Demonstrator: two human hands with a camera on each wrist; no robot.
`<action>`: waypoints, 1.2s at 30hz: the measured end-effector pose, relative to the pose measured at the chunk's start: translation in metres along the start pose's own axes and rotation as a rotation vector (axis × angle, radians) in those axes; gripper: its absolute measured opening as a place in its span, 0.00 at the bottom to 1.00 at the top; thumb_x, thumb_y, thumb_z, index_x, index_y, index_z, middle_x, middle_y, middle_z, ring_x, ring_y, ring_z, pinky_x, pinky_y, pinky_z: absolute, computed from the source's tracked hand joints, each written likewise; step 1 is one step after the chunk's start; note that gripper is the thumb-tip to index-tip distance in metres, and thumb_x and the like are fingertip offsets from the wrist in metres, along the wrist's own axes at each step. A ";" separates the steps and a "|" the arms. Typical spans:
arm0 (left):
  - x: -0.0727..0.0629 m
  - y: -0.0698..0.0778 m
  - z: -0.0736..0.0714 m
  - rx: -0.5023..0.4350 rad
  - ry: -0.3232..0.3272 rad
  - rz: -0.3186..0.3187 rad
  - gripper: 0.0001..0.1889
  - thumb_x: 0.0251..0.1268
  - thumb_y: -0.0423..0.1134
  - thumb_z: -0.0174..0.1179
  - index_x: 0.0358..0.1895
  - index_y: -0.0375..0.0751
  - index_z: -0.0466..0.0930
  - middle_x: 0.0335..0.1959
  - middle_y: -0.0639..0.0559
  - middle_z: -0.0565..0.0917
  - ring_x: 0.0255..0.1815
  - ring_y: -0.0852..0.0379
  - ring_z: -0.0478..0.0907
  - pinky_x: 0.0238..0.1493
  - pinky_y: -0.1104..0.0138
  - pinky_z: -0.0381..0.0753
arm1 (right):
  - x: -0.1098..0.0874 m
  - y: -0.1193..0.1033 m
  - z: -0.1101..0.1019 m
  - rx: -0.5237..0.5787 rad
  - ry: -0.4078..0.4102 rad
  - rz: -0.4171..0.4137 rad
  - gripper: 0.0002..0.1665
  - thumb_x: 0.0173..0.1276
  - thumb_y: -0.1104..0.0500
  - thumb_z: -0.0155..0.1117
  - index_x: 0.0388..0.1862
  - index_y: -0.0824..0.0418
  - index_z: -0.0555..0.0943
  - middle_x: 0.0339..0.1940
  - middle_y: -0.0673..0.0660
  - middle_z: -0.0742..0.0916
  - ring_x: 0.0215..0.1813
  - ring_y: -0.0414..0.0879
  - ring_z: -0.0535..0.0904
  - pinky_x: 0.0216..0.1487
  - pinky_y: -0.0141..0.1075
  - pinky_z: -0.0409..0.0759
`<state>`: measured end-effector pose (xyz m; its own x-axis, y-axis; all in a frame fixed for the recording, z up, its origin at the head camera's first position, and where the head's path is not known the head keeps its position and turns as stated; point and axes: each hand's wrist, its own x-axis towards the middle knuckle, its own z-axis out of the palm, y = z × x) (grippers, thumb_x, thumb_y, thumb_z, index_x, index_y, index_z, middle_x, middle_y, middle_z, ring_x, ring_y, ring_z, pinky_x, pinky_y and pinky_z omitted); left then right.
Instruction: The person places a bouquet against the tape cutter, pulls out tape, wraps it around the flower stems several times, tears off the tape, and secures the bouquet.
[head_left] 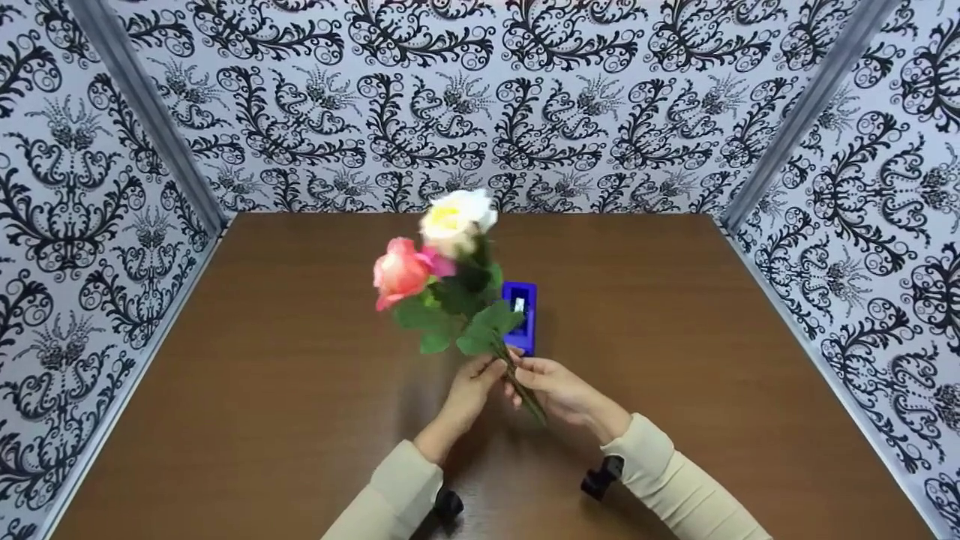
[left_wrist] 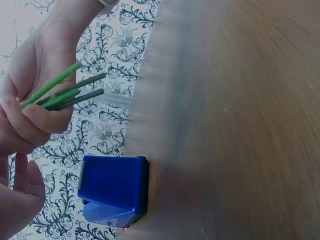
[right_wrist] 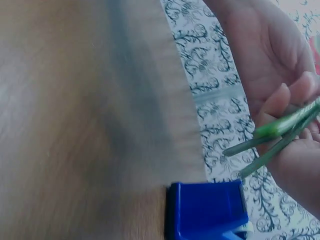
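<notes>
A bunch of flowers (head_left: pixel 480 300) with a white bloom, a coral rose, a bit of magenta and green leaves leans to the upper left, above the table. My right hand (head_left: pixel 559 386) grips its stems (left_wrist: pixel 65 92), thumb across them and fingers curled behind. Just above that grip my left hand (head_left: pixel 472 386) pinches the stems from the other side. The cut ends (right_wrist: pixel 250 162) poke out below the right hand, several green stems of uneven length. Behind the hands a blue tape dispenser (head_left: pixel 527 341) stands on the table, partly covered by a leaf and the fingers.
The brown wooden table (head_left: pixel 300 420) reaches back to patterned walls (head_left: pixel 420 90) on three sides. Grey metal posts (head_left: pixel 150 112) mark the corners. Black wrist cameras (head_left: pixel 602 478) sit under both sleeves, close above the tabletop.
</notes>
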<state>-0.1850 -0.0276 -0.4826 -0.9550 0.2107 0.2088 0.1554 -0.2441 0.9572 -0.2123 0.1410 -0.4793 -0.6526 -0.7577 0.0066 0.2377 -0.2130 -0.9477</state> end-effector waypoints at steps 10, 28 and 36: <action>0.002 0.003 0.009 0.101 -0.004 0.035 0.17 0.67 0.36 0.52 0.51 0.25 0.74 0.44 0.35 0.80 0.41 0.63 0.77 0.46 0.64 0.77 | -0.011 -0.006 0.002 -0.213 0.145 -0.113 0.09 0.70 0.63 0.49 0.33 0.59 0.77 0.28 0.50 0.83 0.31 0.38 0.78 0.37 0.30 0.77; -0.001 0.002 0.020 0.396 0.201 0.120 0.14 0.62 0.34 0.57 0.49 0.30 0.76 0.38 0.40 0.81 0.34 0.58 0.74 0.36 0.71 0.72 | -0.009 -0.006 0.018 -0.605 0.581 -0.236 0.13 0.56 0.71 0.63 0.40 0.77 0.76 0.36 0.58 0.83 0.34 0.33 0.76 0.37 0.27 0.74; 0.000 0.002 0.016 0.441 0.129 0.123 0.14 0.64 0.38 0.55 0.49 0.33 0.77 0.45 0.42 0.81 0.44 0.52 0.77 0.43 0.69 0.75 | -0.016 -0.028 0.044 -0.905 0.619 -0.434 0.02 0.57 0.72 0.61 0.30 0.72 0.79 0.27 0.59 0.81 0.30 0.34 0.71 0.31 0.28 0.72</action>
<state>-0.1806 -0.0128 -0.4770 -0.9421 0.0790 0.3259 0.3349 0.1716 0.9265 -0.1767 0.1314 -0.4390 -0.8504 -0.2480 0.4640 -0.5242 0.3245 -0.7874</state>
